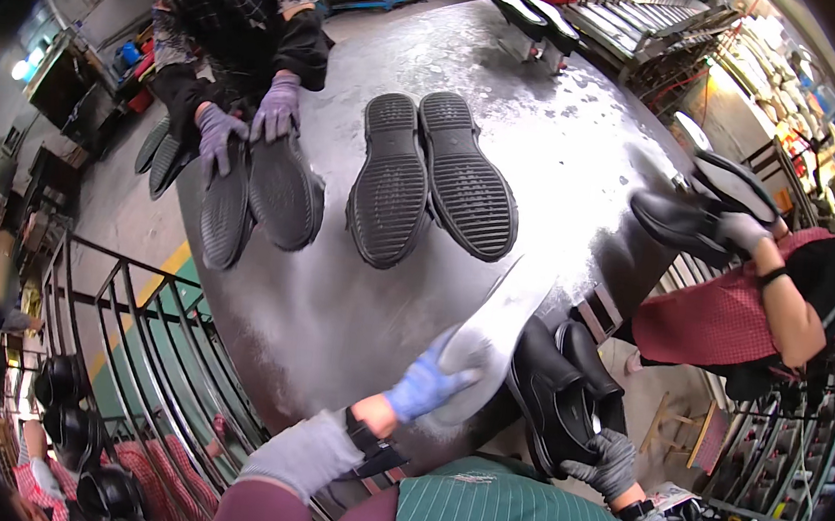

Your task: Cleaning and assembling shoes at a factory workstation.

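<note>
My left hand [426,382], in a blue glove, presses a grey sheet [494,333] flat on the near edge of the grey metal table [568,155]. My right hand [604,466], in a grey glove, grips a pair of black shoes [556,389] held below the table's edge against my green striped apron. Two black shoes [433,182] lie sole-up in the middle of the table.
A person at the far left, in purple gloves [250,122], holds two more black shoes [260,200] sole-up. A person at the right in a red apron holds a black shoe [682,226]. Black metal racks [129,333] with shoes stand at my lower left.
</note>
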A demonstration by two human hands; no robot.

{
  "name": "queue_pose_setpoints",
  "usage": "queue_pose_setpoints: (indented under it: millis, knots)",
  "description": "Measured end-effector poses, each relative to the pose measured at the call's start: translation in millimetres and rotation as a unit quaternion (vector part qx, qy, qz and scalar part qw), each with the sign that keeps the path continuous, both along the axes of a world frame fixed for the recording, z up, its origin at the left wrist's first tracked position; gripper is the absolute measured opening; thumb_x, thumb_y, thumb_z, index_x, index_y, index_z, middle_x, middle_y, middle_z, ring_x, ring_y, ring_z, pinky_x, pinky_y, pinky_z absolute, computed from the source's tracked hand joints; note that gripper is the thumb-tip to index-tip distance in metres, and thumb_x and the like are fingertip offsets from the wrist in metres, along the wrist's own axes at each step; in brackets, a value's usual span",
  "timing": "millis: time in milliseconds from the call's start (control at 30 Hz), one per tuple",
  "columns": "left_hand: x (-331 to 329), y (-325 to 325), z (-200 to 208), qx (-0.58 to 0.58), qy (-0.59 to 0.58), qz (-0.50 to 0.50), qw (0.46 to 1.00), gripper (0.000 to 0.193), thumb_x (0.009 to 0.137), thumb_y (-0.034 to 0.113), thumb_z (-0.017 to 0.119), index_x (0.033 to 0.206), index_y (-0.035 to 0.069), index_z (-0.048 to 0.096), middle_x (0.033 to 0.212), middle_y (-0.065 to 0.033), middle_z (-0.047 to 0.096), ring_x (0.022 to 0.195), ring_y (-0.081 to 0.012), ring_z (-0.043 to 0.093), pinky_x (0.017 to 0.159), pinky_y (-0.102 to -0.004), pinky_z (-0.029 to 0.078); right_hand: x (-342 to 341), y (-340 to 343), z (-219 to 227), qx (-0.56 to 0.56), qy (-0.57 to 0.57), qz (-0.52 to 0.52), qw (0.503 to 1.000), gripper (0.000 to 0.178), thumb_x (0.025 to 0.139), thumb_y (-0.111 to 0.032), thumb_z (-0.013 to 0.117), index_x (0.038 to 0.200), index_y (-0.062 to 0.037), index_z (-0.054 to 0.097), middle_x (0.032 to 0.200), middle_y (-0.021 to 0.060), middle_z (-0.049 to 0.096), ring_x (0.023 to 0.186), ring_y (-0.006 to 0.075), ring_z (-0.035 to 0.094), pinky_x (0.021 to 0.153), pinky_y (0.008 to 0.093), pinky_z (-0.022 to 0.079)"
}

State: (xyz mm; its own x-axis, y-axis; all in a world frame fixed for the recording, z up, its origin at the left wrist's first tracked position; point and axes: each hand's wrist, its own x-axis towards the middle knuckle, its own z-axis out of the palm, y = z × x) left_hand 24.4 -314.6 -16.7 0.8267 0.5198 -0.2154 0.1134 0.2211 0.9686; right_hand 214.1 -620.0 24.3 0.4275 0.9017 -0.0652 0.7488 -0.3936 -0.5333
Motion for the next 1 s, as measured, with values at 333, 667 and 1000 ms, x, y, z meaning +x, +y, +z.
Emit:
queue_pose_setpoints:
  millis: [333, 667, 1000]
  knots:
    - [144, 20, -4, -0.074, -0.019, 0.052, 0.996, 0.061, 0.082, 0.026, 0.071, 0.13, -0.001, 0.044, 0.11, -0.0164, 0.059, 0.095, -0.0224, 0.06, 0.08, -0.0309, 0.051, 1, 81, -50, 0.052, -0.111, 0.148, 0.981, 0.044, 0.063, -0.053, 0.077, 0.075, -0.0129, 0.062, 0.063, 0.0081, 0.05, 0.058, 0.0274, 0.053, 0.052, 0.0405, 0.04]
    - [66, -70, -31, 0.179, 0.413, -0.08, 0.889, 0.101, 0.082, 0.058, 0.056, 0.133, -0.021, 0.021, 0.105, -0.0308, 0.061, 0.1, -0.0365, 0.062, 0.084, -0.0417, 0.049, 44, 99, -112, -0.022, 0.054, 0.054, 0.997, 0.074, 0.087, -0.039, 0.056, 0.138, 0.0062, 0.029, 0.137, 0.03, 0.037, 0.128, 0.0417, 0.036, 0.106, 0.0429, 0.03]
    - [-80, -188, 70, -0.028, 0.32, 0.293, 0.9, 0.06, 0.083, 0.023, 0.054, 0.137, 0.001, 0.038, 0.096, -0.0235, 0.064, 0.077, -0.0385, 0.063, 0.073, -0.0471, 0.051, 35, 106, -66, 0.082, 0.207, 0.387, 0.895, 0.057, 0.095, -0.031, 0.049, 0.14, -0.0006, 0.032, 0.138, 0.0195, 0.04, 0.125, 0.0297, 0.042, 0.096, 0.0395, 0.041]
